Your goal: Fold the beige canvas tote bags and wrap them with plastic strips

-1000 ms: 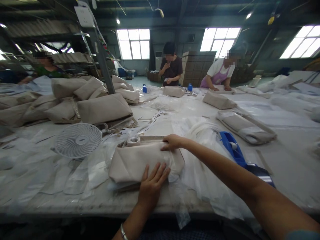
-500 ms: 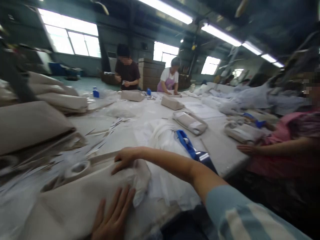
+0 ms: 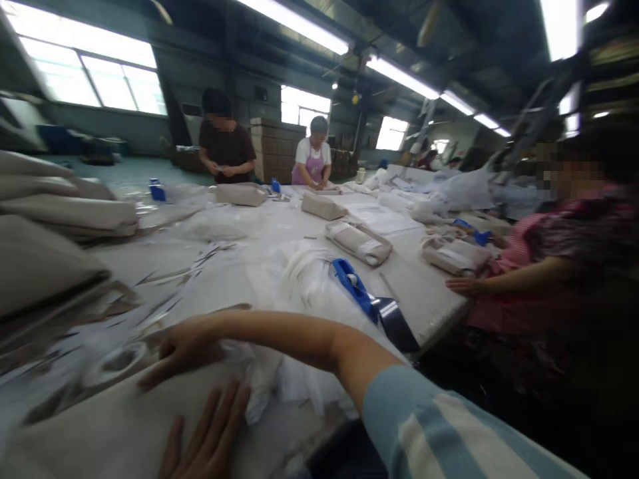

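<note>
A folded beige fabric bundle (image 3: 100, 419) lies before me at the lower left, with crumpled clear plastic at its right end. My left hand (image 3: 212, 432) rests flat on its near side, fingers spread. From the lower right my right arm reaches across, and my right hand (image 3: 187, 349) lies over the bundle's far upper edge, fingers stretched toward the left and slightly blurred. Just left of that hand is a white roll (image 3: 120, 362), probably tape. Right of the arm lies a blue tape dispenser (image 3: 354, 286) on white plastic sheeting.
Stacked beige fabric (image 3: 44, 259) rises at the left, beside scattered paper strips (image 3: 184, 273). Wrapped beige bundles (image 3: 358, 241) lie farther along the white table (image 3: 429, 299). A co-worker in pink (image 3: 524, 266) stands at the right; two more people (image 3: 227, 146) work across the table.
The view has swung right, so the surroundings shift left. My right hand has slid left along the bundle toward the white roll. My left hand stays flat on the fabric.
</note>
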`<action>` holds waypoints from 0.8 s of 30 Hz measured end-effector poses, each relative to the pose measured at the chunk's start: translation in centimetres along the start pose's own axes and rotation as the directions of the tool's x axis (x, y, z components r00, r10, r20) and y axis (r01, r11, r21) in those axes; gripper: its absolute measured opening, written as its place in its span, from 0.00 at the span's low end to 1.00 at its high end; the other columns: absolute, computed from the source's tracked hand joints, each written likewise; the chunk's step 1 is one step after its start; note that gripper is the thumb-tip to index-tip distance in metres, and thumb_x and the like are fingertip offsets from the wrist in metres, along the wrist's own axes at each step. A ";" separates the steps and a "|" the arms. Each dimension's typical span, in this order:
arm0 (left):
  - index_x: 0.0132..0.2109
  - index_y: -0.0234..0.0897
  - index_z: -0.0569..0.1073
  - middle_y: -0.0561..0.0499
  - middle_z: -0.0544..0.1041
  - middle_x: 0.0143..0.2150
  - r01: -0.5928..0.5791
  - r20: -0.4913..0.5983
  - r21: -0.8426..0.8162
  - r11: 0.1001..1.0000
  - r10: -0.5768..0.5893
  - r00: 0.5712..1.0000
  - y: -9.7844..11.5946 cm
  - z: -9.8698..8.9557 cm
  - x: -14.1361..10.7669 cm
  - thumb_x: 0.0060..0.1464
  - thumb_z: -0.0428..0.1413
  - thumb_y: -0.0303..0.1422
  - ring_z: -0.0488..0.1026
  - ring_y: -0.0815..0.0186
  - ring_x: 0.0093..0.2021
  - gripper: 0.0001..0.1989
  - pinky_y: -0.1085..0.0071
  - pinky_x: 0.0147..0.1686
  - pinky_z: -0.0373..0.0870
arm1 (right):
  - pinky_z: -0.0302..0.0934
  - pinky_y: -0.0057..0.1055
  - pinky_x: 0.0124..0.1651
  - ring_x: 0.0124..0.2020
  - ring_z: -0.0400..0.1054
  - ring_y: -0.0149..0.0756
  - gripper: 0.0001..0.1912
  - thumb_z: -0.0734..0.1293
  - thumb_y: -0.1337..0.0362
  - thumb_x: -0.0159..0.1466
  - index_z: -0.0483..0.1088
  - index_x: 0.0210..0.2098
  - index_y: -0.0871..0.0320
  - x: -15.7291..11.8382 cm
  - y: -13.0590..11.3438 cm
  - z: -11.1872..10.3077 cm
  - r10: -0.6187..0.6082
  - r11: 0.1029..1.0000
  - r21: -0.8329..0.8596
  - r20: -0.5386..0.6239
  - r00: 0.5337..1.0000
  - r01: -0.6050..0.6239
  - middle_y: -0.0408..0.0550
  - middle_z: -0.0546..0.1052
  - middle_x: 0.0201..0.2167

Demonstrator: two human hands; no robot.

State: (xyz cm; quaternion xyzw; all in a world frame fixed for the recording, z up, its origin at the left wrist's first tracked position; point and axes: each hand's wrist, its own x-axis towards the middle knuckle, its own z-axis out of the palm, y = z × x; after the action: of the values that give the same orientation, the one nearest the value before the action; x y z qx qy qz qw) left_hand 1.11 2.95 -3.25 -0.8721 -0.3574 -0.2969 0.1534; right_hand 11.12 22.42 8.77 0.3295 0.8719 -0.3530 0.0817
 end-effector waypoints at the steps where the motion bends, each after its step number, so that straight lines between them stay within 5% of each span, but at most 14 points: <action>1: 0.70 0.47 0.54 0.51 0.66 0.66 0.012 0.028 0.045 0.999 -0.013 1.000 0.3 -0.4 0.0 0.57 0.42 0.19 0.61 0.61 0.67 0.36 0.52 0.73 0.34 | 0.66 0.27 0.32 0.33 0.75 0.37 0.28 0.68 0.34 0.56 0.78 0.26 0.54 -0.2 -0.6 0.1 0.000 1.000 -0.023 -0.052 0.999 -0.001 0.40 0.81 0.28; 5: 0.67 0.48 0.62 0.55 0.65 0.67 0.063 0.034 0.144 0.988 -0.069 0.997 1.3 -1.2 0.2 0.63 0.41 0.21 0.61 0.64 0.68 0.29 0.52 0.73 0.31 | 0.65 0.31 0.37 0.35 0.74 0.40 0.30 0.65 0.37 0.62 0.79 0.37 0.60 -0.1 -1.6 0.8 -0.010 0.987 -0.159 -0.163 0.986 -0.016 0.52 0.82 0.37; 9: 0.64 0.52 0.66 0.59 0.64 0.68 0.114 -0.028 0.188 0.976 -0.110 0.993 1.3 -0.7 0.5 0.67 0.47 0.35 0.59 0.66 0.69 0.20 0.51 0.73 0.36 | 0.64 0.30 0.40 0.39 0.75 0.42 0.29 0.62 0.39 0.65 0.79 0.46 0.56 1.2 -1.8 0.8 -0.027 0.990 -0.141 -0.143 0.989 0.007 0.50 0.82 0.42; 18: 0.62 0.49 0.67 0.58 0.66 0.66 0.116 -0.070 0.142 0.983 -0.107 0.992 1.7 -0.7 0.6 0.67 0.47 0.34 0.61 0.65 0.68 0.19 0.53 0.74 0.35 | 0.63 0.29 0.37 0.35 0.74 0.40 0.26 0.62 0.44 0.67 0.79 0.43 0.59 3.6 -5.5 2.9 -0.030 0.992 -0.130 -0.240 0.970 -0.001 0.50 0.82 0.36; 22: 0.65 0.48 0.64 0.58 0.65 0.67 0.147 0.005 0.052 0.988 -0.147 0.989 1.7 -1.0 0.4 0.68 0.44 0.31 0.59 0.66 0.68 0.21 0.53 0.74 0.36 | 0.64 0.32 0.51 0.49 0.73 0.41 0.17 0.65 0.56 0.69 0.76 0.50 0.58 0.7 -4.2 2.2 -0.101 0.990 -0.125 -0.286 0.953 0.068 0.51 0.80 0.48; 24: 0.66 0.48 0.62 0.57 0.65 0.67 0.159 0.035 0.018 0.987 -0.159 0.987 1.8 -1.1 0.3 0.67 0.44 0.29 0.59 0.65 0.69 0.23 0.52 0.73 0.38 | 0.61 0.34 0.58 0.57 0.68 0.41 0.16 0.65 0.62 0.69 0.73 0.55 0.57 -3.3 -2.7 2.6 -0.240 0.967 -0.181 -0.401 0.884 0.180 0.52 0.75 0.56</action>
State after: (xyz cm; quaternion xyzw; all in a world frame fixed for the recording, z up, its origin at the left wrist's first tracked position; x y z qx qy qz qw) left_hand 2.11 1.38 -2.27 -0.8449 -0.4308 -0.2894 0.1292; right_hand 11.74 17.50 9.59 0.2945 0.9219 -0.2192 -0.1238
